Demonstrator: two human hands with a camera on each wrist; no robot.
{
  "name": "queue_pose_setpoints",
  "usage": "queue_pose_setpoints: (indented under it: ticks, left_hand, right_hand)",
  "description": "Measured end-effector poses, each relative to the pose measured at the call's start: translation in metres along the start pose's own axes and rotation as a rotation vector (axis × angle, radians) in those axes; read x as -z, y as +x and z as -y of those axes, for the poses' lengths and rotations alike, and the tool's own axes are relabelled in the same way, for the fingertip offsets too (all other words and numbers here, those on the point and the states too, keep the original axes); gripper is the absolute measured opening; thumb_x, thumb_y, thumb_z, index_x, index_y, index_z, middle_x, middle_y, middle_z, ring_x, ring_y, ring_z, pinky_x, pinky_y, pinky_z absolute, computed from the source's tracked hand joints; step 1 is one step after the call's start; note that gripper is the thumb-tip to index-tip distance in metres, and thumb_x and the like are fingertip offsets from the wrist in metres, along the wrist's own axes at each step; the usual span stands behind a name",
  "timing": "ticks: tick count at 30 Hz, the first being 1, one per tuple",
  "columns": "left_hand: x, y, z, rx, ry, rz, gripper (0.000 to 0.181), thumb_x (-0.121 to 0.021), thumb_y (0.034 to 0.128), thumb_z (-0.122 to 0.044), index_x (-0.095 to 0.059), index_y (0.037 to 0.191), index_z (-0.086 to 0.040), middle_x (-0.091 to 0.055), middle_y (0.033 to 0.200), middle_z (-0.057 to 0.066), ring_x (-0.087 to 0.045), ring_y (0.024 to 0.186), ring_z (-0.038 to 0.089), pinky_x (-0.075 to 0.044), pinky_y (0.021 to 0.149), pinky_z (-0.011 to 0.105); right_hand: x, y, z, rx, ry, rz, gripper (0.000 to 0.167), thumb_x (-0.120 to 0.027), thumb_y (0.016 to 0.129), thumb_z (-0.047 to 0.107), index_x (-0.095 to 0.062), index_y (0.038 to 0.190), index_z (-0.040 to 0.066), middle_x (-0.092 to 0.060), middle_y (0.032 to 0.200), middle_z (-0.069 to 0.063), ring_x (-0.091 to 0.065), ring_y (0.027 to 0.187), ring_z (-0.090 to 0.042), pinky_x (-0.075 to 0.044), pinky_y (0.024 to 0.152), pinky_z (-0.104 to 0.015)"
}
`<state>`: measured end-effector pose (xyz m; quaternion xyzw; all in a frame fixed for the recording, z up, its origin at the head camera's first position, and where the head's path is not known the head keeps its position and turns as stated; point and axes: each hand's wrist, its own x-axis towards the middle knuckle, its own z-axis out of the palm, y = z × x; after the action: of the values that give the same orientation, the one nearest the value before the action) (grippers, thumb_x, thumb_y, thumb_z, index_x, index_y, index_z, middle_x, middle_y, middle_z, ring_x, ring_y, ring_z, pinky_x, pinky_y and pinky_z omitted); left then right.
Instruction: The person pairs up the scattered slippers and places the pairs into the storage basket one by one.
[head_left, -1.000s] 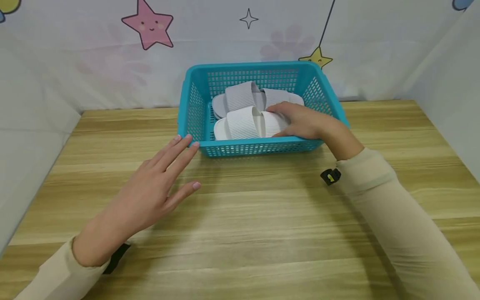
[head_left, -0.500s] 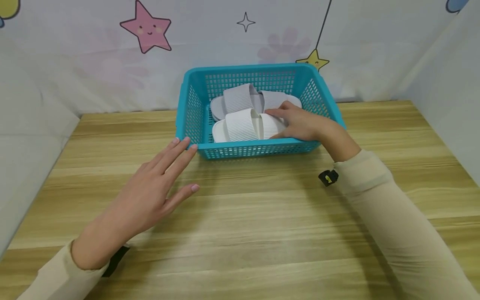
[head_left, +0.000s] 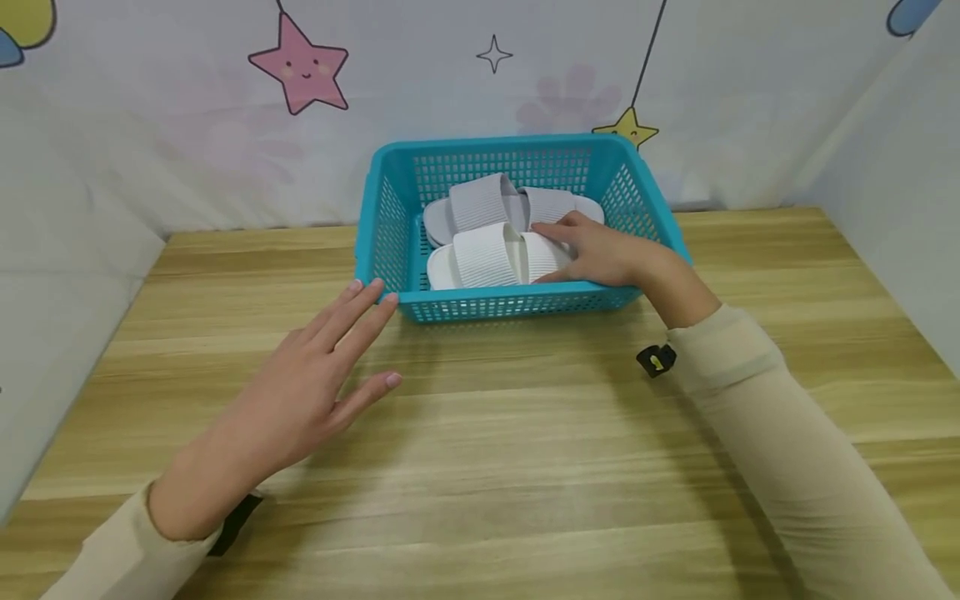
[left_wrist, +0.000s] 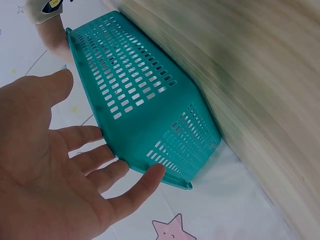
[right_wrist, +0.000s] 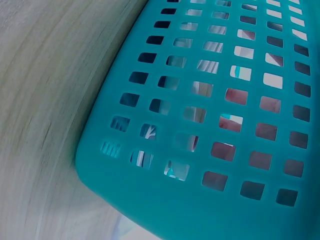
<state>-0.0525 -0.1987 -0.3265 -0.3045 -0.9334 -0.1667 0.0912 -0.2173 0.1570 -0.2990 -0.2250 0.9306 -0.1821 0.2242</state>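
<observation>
A teal plastic basket [head_left: 517,310] stands at the back of the table. Inside it, a pair of white ribbed slippers [head_left: 486,257] lies along the front wall, with a pair of light grey slippers [head_left: 480,204] behind. My right hand [head_left: 603,252] reaches over the front rim and grips the right end of the white pair, thumb in front and fingers behind; part of that end is hidden under the hand. My left hand [head_left: 300,387] is spread with straight fingers, its fingertips [left_wrist: 120,170] at the basket's front left corner. The right wrist view shows only the perforated basket wall [right_wrist: 200,125].
The wood-grain table [head_left: 480,467] extends in front of and beside the basket. A white curtain with a pink star [head_left: 303,71] hangs right behind it. White side walls [head_left: 60,275] border the table. Each wrist wears a dark strap [head_left: 657,360].
The whole scene sits slightly lower in the head view. Both hands, the basket and the slippers keep their places relative to each other.
</observation>
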Motion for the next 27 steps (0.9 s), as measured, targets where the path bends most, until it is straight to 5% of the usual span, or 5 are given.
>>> queue_pose_setpoints:
  ticks: [10, 20, 27]
  left_hand:
    - [-0.001, 0.002, 0.003, -0.008, 0.024, -0.010, 0.084, -0.074, 0.1010, -0.033, -0.029, 0.169, -0.011, -0.026, 0.175, 0.013, -0.027, 0.159, 0.042, -0.044, 0.106, 0.075]
    - [-0.004, 0.001, 0.004, 0.002, 0.082, 0.013, 0.083, -0.071, 0.1026, -0.039, -0.028, 0.169, -0.013, -0.026, 0.175, 0.011, -0.030, 0.159, 0.040, -0.047, 0.103, 0.073]
    - [-0.005, 0.000, 0.005, 0.013, 0.065, 0.022, 0.082, -0.069, 0.1034, -0.039, -0.027, 0.170, -0.015, -0.025, 0.176, 0.009, -0.027, 0.161, 0.037, -0.047, 0.103, 0.074]
  right_hand:
    - [0.002, 0.004, 0.000, -0.015, -0.032, -0.022, 0.090, -0.057, 0.100, 0.064, -0.027, 0.170, 0.015, -0.032, 0.166, -0.022, -0.043, 0.142, -0.043, -0.036, 0.117, -0.068]
    - [-0.002, 0.003, -0.003, 0.059, -0.040, -0.146, 0.073, -0.051, 0.110, 0.049, -0.035, 0.164, 0.002, -0.039, 0.167, -0.022, -0.033, 0.156, -0.041, -0.030, 0.124, -0.064]
    - [0.003, -0.019, 0.002, 0.068, -0.015, -0.246, 0.070, -0.048, 0.111, 0.048, -0.036, 0.165, 0.006, -0.032, 0.171, -0.021, -0.023, 0.160, -0.043, -0.022, 0.126, -0.068]
